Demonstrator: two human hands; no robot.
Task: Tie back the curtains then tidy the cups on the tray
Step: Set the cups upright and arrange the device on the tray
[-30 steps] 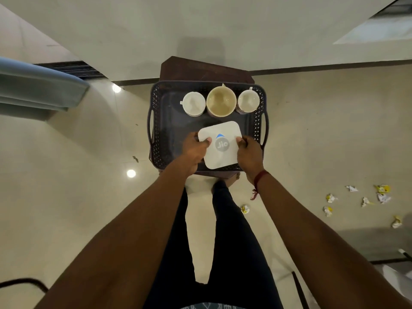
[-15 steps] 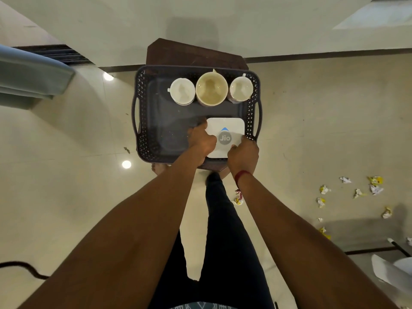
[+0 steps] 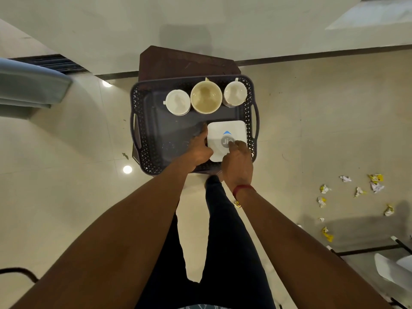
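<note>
A dark perforated tray (image 3: 142, 132) sits on a brown stool (image 3: 185, 63). Three cups stand in a row along its far edge: a small white cup (image 3: 178, 102), a larger cream cup (image 3: 206, 97) and another small white cup (image 3: 235, 94). A flat white box with a grey logo (image 3: 227, 130) lies in the tray's near right corner. My left hand (image 3: 198, 149) grips the box's left edge. My right hand (image 3: 237, 158) covers its near right corner, fingertips on the logo.
A grey curtain (image 3: 29, 85) hangs at the left by the wall. Crumpled paper scraps (image 3: 356, 190) litter the floor at the right. A pale object (image 3: 390, 268) and dark bars show at the lower right. My legs stand just before the stool.
Both hands have shifted the white box from the tray's near middle to its near right corner. My right hand slid from the box's right edge onto its top.
</note>
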